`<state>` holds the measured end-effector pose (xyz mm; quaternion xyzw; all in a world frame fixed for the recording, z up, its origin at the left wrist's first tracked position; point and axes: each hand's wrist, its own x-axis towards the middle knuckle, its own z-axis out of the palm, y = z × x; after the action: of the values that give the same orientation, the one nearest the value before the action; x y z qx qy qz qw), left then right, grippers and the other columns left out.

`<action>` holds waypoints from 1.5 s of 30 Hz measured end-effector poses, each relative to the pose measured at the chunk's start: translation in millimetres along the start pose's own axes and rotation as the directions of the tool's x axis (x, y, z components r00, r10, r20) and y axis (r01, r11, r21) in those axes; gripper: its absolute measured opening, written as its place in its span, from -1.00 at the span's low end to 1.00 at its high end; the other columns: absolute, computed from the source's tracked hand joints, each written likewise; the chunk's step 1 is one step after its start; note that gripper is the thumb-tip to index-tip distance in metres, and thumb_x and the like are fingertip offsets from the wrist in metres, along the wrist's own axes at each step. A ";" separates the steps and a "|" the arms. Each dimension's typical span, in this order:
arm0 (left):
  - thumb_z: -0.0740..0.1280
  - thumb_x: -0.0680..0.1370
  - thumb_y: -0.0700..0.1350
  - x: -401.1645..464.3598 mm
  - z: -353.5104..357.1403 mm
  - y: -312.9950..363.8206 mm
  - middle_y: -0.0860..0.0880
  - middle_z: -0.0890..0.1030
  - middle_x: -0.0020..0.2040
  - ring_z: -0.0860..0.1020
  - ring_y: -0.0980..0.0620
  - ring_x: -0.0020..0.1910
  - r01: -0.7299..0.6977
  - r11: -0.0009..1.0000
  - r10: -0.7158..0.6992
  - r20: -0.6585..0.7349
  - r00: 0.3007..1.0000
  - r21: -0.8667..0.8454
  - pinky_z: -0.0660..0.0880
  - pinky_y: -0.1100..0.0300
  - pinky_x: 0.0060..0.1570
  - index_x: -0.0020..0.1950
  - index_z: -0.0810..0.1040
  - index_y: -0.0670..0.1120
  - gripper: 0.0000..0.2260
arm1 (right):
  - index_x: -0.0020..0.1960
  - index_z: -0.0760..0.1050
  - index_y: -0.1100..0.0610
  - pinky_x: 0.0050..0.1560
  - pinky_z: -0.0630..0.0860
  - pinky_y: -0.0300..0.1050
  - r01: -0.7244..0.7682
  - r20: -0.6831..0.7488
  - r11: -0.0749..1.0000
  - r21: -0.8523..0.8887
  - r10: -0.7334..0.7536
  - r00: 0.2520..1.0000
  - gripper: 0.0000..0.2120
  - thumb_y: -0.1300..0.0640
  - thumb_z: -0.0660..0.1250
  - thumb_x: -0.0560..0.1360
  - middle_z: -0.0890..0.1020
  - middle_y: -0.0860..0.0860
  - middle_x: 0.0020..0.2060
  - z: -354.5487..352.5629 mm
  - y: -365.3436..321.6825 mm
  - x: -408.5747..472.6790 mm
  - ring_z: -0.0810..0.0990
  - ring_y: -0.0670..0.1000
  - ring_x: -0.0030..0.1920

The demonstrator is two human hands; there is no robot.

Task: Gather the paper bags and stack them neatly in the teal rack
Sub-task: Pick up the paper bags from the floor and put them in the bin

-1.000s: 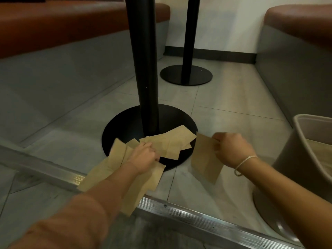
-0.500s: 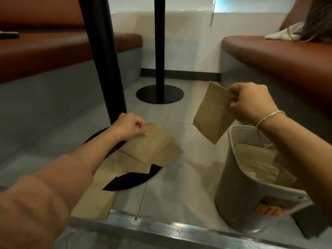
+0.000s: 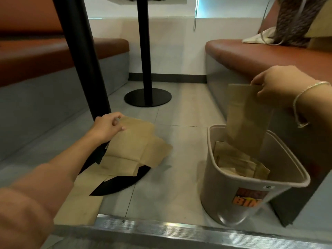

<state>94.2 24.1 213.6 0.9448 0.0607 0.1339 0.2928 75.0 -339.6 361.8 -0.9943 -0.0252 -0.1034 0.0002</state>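
Right hand pinching flat brown paper bag over grey plastic bin; left hand gripping loose bags. Risk: snagging rim, landing crooked.

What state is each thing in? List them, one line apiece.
Left hand: pinching the top paper bag of the floor pile.
Right hand: holding one bag by its top edge.
Held bag: hanging upright, lower end inside the bin.
Bin: upright, partly filled with bags.
Floor pile: loosely scattered.

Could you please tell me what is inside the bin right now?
Flat paper bags lie piled in the bin; the right hand lowers another bag in. The bottom is covered.
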 end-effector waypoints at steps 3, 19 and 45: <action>0.37 0.52 -0.13 1.3 -8.5 14.1 -0.03 0.55 -0.17 0.51 -0.04 -0.09 -0.066 0.995 0.063 -0.034 0.997 -0.077 0.38 0.15 -0.09 -0.11 0.49 0.11 -0.86 | 0.19 0.55 0.19 0.02 0.46 -0.17 0.025 0.163 0.994 -0.106 -0.007 0.987 -0.72 0.21 0.28 0.50 0.59 0.15 0.11 13.8 -7.4 -4.7 0.56 0.17 0.09; 0.35 0.52 -0.24 -8.5 -22.7 76.5 0.08 0.61 -0.16 0.60 0.19 -0.22 -0.037 0.668 0.011 -0.040 0.999 -0.743 0.56 0.31 -0.33 -0.10 0.53 0.02 -0.86 | 0.13 0.53 0.10 -0.06 0.36 -0.17 0.158 0.182 0.867 0.473 -0.272 0.945 -0.81 0.11 0.29 0.54 0.56 0.05 -0.05 66.4 -82.6 -2.8 0.48 0.02 -0.06; 0.28 0.57 -0.14 -30.7 100.9 219.2 -0.08 0.60 0.07 0.58 -0.10 0.05 0.052 0.647 0.028 0.091 0.995 -0.761 0.56 -0.14 0.03 -0.11 0.42 0.09 -0.87 | -0.02 0.50 0.26 -0.39 0.26 -0.14 -0.532 0.407 0.566 0.630 0.343 0.847 -0.82 0.34 0.22 0.40 0.42 0.14 -0.30 68.5 60.7 -0.2 0.33 0.02 -0.40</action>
<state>101.9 -215.9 251.8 0.7390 -0.0090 0.1002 0.6662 92.0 -399.9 295.0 -0.8903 0.1851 0.0386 0.4142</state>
